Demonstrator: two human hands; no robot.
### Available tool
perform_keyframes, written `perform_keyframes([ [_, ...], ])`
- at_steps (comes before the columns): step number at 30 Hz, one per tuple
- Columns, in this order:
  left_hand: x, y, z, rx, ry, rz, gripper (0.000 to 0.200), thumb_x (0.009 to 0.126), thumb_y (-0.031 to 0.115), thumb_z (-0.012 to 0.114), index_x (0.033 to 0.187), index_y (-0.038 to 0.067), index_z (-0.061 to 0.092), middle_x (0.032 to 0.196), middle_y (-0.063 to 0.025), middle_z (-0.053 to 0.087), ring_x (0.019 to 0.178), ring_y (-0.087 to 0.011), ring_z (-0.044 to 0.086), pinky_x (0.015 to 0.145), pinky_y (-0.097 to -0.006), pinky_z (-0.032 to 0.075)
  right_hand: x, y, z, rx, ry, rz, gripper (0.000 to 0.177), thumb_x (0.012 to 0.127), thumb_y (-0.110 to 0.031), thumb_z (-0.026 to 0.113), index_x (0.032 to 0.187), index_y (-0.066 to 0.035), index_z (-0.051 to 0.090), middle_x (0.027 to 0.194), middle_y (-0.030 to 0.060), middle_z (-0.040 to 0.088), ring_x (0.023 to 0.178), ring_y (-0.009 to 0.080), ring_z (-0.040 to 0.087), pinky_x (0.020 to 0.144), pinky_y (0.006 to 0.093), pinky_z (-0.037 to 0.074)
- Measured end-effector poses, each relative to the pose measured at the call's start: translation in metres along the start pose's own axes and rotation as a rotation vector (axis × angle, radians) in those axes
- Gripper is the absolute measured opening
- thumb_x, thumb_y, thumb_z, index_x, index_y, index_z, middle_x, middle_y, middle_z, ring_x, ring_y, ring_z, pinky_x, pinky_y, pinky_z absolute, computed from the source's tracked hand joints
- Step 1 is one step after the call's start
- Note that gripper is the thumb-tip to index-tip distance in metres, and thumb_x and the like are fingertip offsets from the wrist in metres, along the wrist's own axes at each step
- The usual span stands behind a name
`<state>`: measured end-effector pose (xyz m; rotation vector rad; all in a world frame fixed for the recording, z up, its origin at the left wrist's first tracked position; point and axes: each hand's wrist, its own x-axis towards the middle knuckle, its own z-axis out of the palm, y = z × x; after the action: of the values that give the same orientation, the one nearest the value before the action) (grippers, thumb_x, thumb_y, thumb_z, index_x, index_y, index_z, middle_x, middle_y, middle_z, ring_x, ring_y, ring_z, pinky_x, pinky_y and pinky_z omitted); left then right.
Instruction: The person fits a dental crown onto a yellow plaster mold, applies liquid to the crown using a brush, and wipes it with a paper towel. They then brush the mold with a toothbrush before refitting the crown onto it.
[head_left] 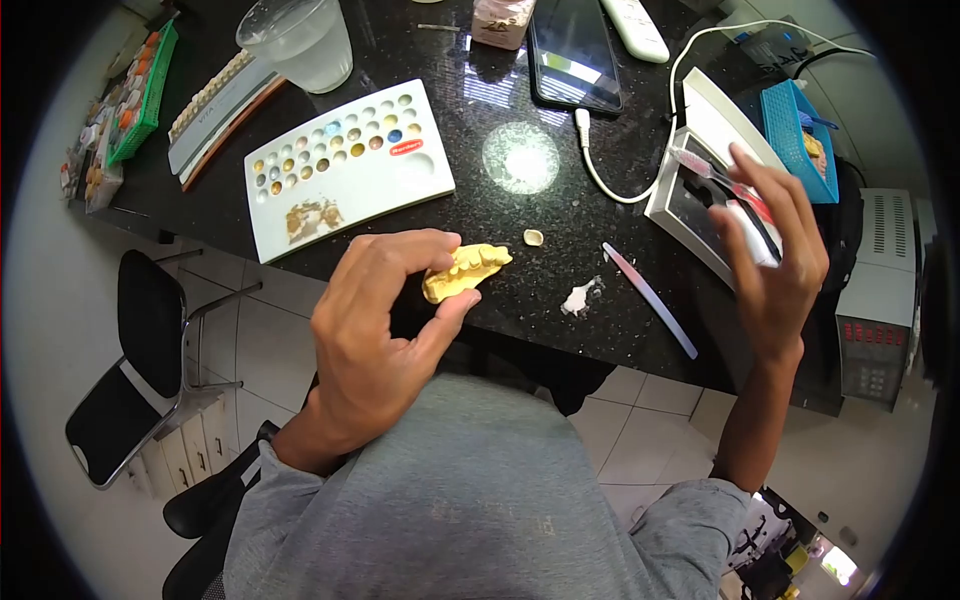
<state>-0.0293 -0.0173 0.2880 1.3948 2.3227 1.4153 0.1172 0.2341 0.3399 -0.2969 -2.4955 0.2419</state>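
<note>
My left hand (375, 330) grips a yellow dental cast (470, 270) with a row of teeth, thumb below and fingers above, over the table's front edge. Just right of the cast lies a small tooth-coloured crown (533, 238). Raised at the right, my right hand (775, 255) has its thumb and fingers apart, with nothing visible gripped in it. Behind its fingers a pink-ended brush (692, 161) shows over a white-edged box (690, 225). Between the hands lie a heap of white powder (577, 298) and a slim pale blue-and-pink file-like stick (650, 300).
A white mixing palette (370, 200) with coloured wells lies at left, near a shade guide (215, 125) and a clear water cup (300, 50). A phone (575, 60) with a white cable (600, 180) lies at the back. Baskets, green (145, 95) and blue (795, 145), flank the table.
</note>
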Motion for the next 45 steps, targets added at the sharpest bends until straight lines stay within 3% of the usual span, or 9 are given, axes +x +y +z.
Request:
perform_keyframes([
  [6, 0.004, -0.001, 0.017, 0.118, 0.113, 0.04, 0.036, 0.067, 0.001, 0.077, 0.098, 0.001, 0.058, 0.095, -0.012, 0.064, 0.085, -0.0205, 0.063, 0.074, -0.0297, 0.05, -0.009, -0.036, 0.003, 0.181, -0.135, -0.138, 0.04, 0.065, -0.005, 0.075, 0.104, -0.003, 0.066, 0.087, 0.0101, 0.062, 0.077, 0.022, 0.06, 0.065, 0.0298, 0.048],
  [10, 0.013, -0.003, 0.019, 0.248, 0.096, 0.15, 0.047, 0.064, 0.004, 0.078, 0.107, 0.002, 0.058, 0.098, -0.0096, 0.063, 0.087, -0.0234, 0.06, 0.074, -0.0317, 0.049, -0.02, -0.048, 0.0, 0.214, -0.113, -0.098, 0.04, 0.064, -0.005, 0.075, 0.103, -0.001, 0.067, 0.086, 0.0106, 0.063, 0.075, 0.0227, 0.061, 0.065, 0.0295, 0.048],
  [18, 0.031, 0.006, 0.023, 0.266, 0.009, 0.254, 0.034, 0.061, 0.006, 0.078, 0.092, 0.005, 0.065, 0.114, -0.0093, 0.056, 0.106, -0.0279, 0.052, 0.086, -0.0371, 0.047, -0.043, -0.05, -0.007, 0.248, -0.024, 0.052, 0.038, 0.063, -0.002, 0.074, 0.1, 0.001, 0.066, 0.086, 0.0138, 0.064, 0.079, 0.0253, 0.063, 0.069, 0.0322, 0.051],
  [36, 0.051, 0.01, 0.025, 0.284, -0.171, 0.239, 0.015, 0.067, 0.002, 0.072, 0.082, 0.004, 0.067, 0.112, -0.0087, 0.059, 0.105, -0.0279, 0.055, 0.101, -0.0468, 0.037, -0.056, -0.047, -0.008, 0.342, 0.08, 0.112, 0.03, 0.069, -0.004, 0.072, 0.097, 0.004, 0.065, 0.084, 0.0161, 0.064, 0.081, 0.0268, 0.063, 0.071, 0.0332, 0.051],
  [39, 0.053, 0.012, 0.022, 0.148, -0.107, 0.258, 0.017, 0.066, 0.0, 0.072, 0.082, 0.003, 0.067, 0.112, -0.0097, 0.059, 0.101, -0.0254, 0.058, 0.1, -0.0458, 0.038, -0.058, -0.054, -0.005, 0.509, 0.169, 0.208, 0.026, 0.077, -0.005, 0.068, 0.1, 0.005, 0.063, 0.085, 0.016, 0.063, 0.081, 0.0226, 0.063, 0.07, 0.0313, 0.051],
  [40, 0.053, 0.013, 0.021, 0.156, -0.111, 0.278, 0.017, 0.066, 0.0, 0.072, 0.082, 0.003, 0.067, 0.112, -0.0097, 0.059, 0.101, -0.0254, 0.058, 0.1, -0.0458, 0.038, -0.058, -0.06, -0.003, 0.736, 0.172, 0.368, 0.024, 0.081, -0.006, 0.065, 0.101, 0.006, 0.062, 0.085, 0.0156, 0.063, 0.081, 0.0206, 0.063, 0.069, 0.0295, 0.051],
  [41, 0.054, 0.015, 0.02, -0.008, -0.08, 0.243, 0.018, 0.065, -0.001, 0.072, 0.082, 0.002, 0.067, 0.112, -0.0111, 0.059, 0.101, -0.024, 0.058, 0.098, -0.043, 0.04, -0.057, -0.065, 0.0, 0.967, 0.172, 0.522, 0.022, 0.085, -0.007, 0.061, 0.102, 0.006, 0.06, 0.086, 0.0151, 0.063, 0.081, 0.0186, 0.063, 0.068, 0.0278, 0.051],
  [42, 0.053, 0.018, 0.018, -0.17, -0.05, 0.204, 0.018, 0.064, -0.002, 0.072, 0.081, 0.001, 0.067, 0.112, -0.0126, 0.059, 0.1, -0.0226, 0.058, 0.096, -0.0402, 0.042, -0.055, -0.068, 0.004, 0.972, 0.193, 0.513, 0.022, 0.085, -0.007, 0.061, 0.102, 0.006, 0.06, 0.086, 0.0151, 0.063, 0.081, 0.0186, 0.063, 0.068, 0.0278, 0.051],
  [45, 0.047, 0.024, 0.021, -0.603, -0.052, 0.07, 0.018, 0.071, -0.002, 0.07, 0.088, 0.0, 0.066, 0.114, -0.0155, 0.056, 0.106, -0.0209, 0.055, 0.092, -0.0319, 0.044, -0.042, -0.077, 0.018, 1.447, 0.077, 0.702, 0.017, 0.088, -0.008, 0.058, 0.099, 0.005, 0.056, 0.088, 0.0137, 0.064, 0.08, 0.017, 0.065, 0.068, 0.0248, 0.053],
])
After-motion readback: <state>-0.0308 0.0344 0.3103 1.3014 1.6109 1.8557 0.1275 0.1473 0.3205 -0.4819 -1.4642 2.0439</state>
